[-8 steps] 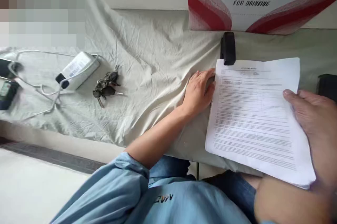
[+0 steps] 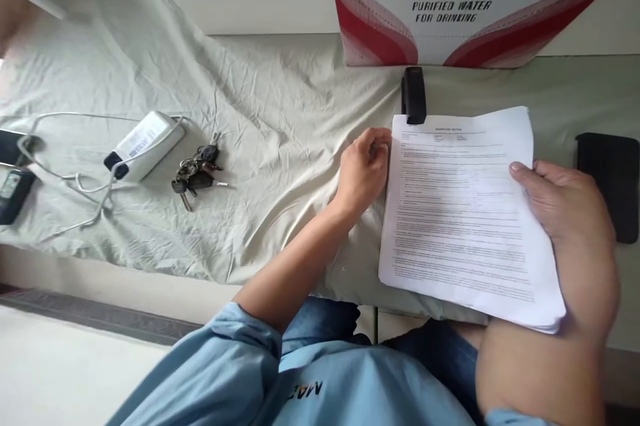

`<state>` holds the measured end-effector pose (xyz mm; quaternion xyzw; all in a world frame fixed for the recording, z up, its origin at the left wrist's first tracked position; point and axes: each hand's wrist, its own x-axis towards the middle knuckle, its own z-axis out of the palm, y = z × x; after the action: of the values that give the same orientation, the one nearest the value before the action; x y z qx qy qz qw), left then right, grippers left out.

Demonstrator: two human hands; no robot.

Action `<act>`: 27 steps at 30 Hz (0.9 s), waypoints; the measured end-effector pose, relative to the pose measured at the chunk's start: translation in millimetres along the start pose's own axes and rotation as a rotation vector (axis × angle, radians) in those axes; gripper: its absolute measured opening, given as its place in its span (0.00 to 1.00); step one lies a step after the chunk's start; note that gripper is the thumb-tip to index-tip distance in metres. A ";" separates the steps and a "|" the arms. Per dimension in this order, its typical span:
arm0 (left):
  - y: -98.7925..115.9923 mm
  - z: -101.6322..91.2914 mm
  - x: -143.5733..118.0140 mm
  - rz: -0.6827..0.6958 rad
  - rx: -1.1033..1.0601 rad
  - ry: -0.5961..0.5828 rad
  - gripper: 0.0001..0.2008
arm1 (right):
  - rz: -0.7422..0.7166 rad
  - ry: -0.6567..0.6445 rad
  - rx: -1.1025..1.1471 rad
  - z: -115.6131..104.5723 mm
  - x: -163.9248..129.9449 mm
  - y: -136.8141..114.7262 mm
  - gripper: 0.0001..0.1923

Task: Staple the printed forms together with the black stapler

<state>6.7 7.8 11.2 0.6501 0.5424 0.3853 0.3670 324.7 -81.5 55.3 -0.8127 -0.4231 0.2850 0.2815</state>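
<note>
Fingers (image 2: 373, 146) of the left hand (image 2: 363, 173) curled loosely together, tips at the left edge of the stack of printed sheets (image 2: 460, 213), near its top corner; cannot tell whether they pinch the paper or just rest against it. Palm down on the wrinkled pale cloth (image 2: 260, 119), forearm bare, blue sleeve (image 2: 235, 359) rolled up near the elbow

Right hand (image 2: 570, 233) clamped on the right edge of the stack: thumb (image 2: 530, 176) flat on the top page, other fingers hidden under the paper. Stack held tilted, top edge toward the far side, lower right corner off the edge of the cloth-covered surface, over the lap

Black stapler (image 2: 414, 94) just beyond the stack's top left corner, its near end overlapping the top edge of the sheets. Red-and-white "Wahaha" water carton (image 2: 475, 6) right behind it. Flat black object (image 2: 607, 183) just right of the right hand

Well left of the left hand: bunch of keys (image 2: 196, 173), beside it a white power adapter (image 2: 145, 144) with pale cable (image 2: 75, 179) looping toward dark devices (image 2: 13, 189) at the left border
</note>
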 end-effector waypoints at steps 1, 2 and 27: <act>4.2 1.5 3.1 -0.002 0.018 0.010 0.19 | 0.059 0.002 0.011 0.6 -0.2 -3.7 0.26; 8.1 3.0 6.9 0.020 0.042 0.017 0.20 | 0.112 0.004 0.024 1.2 -1.1 -7.8 0.25; -48.2 20.4 57.7 0.362 -0.171 -0.176 0.22 | 0.199 -0.198 0.423 -11.4 -24.0 -14.4 0.33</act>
<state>11.2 70.4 -34.8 0.7346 0.3479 0.4312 0.3917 313.6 -97.4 78.5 -0.7415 -0.2973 0.4716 0.3733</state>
